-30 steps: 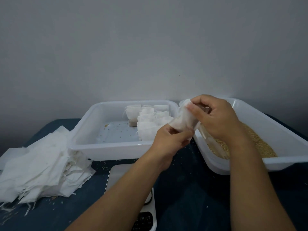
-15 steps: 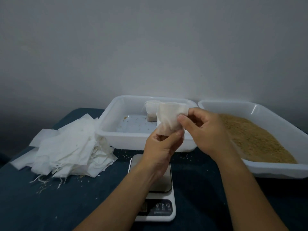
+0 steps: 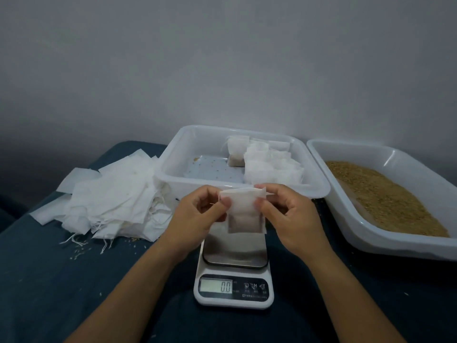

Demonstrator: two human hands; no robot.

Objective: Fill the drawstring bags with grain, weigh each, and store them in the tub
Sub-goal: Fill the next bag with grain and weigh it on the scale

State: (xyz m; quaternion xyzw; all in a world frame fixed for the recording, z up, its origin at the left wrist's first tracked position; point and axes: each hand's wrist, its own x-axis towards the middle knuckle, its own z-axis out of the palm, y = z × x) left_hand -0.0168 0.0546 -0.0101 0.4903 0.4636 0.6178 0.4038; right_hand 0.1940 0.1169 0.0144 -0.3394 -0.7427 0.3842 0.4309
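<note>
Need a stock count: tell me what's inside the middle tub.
The middle tub holds filled drawstring bags packed at its right, with stray grains on its bare floor. Bags underneath are covered, so uncountable.

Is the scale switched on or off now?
On. The scale has a lit display reading 0.0, with its platform bare; the bag hangs above it in both hands.

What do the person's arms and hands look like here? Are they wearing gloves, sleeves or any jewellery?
Both arms are bare as far up as the picture shows: no sleeves come into view. The left hand and the right hand wear no gloves, and no rings, watch or bracelets show on the fingers or wrists. The fingernails look short and unpainted.
</note>
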